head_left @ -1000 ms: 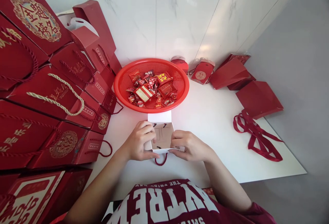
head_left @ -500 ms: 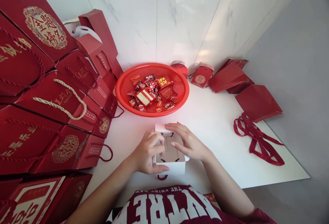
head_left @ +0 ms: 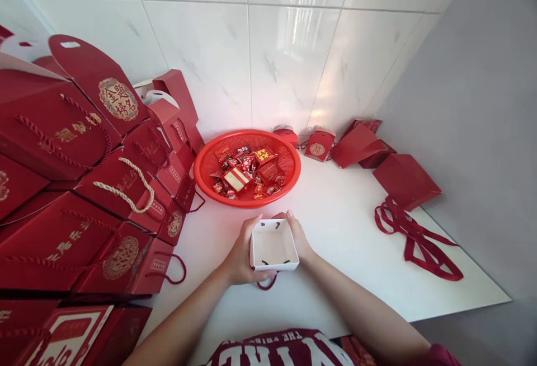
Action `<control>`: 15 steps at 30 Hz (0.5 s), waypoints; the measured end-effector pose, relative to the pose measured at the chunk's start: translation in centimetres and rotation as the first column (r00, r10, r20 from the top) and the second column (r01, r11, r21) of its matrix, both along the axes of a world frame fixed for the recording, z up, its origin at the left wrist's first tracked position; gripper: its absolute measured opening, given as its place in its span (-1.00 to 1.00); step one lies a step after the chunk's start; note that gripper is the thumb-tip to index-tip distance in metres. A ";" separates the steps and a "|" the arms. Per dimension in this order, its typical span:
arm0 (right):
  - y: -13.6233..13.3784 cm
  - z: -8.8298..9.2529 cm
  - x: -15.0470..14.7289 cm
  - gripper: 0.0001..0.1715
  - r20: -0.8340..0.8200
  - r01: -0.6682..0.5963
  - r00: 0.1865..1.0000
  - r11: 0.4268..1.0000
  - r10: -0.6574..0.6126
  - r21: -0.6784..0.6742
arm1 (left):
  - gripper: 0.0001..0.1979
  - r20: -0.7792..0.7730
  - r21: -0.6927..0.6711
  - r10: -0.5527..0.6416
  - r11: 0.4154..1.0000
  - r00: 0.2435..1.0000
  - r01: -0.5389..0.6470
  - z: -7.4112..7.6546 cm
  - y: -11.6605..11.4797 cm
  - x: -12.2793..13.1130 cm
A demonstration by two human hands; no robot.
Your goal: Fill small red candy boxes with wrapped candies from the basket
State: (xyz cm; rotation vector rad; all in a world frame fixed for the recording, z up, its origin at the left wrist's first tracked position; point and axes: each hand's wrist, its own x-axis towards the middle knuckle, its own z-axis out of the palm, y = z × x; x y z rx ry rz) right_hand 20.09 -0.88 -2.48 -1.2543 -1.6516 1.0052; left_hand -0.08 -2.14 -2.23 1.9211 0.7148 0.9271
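A small paper gift box [head_left: 274, 243] faces up between my hands, its white inside bare and its top open. Dark cord ends poke through its inner walls, and a dark red cord handle [head_left: 267, 284] loops out at the near side. My left hand [head_left: 243, 254] is wrapped round the left wall, thumb along the near edge. Against the right and far walls presses my right hand [head_left: 298, 238], its fingers partly hidden behind the box. Just beyond the box is a red plastic basket [head_left: 201, 184] holding wrapped sweets [head_left: 251, 170].
Red gift boxes [head_left: 96, 187] with cord handles are stacked high on the left. Along the tiled wall [head_left: 201, 41] stand a small red box [head_left: 319, 145] and some red bags [head_left: 406, 181]. A dark red ribbon [head_left: 415, 237] lies on the white table [head_left: 348, 209] at right.
The box's raised flaps no longer stand up at its rim. My right hand has moved from over the opening to the right side, and both hands now clasp the walls. The view has tilted up.
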 end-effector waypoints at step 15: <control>11.9 13.1 3.3 -0.75 0.502 -0.081 0.861 0.953 -0.081 0.292 | 0.03 -0.058 -0.071 0.027 0.997 0.998 -0.031 0.8 1.5 -1.1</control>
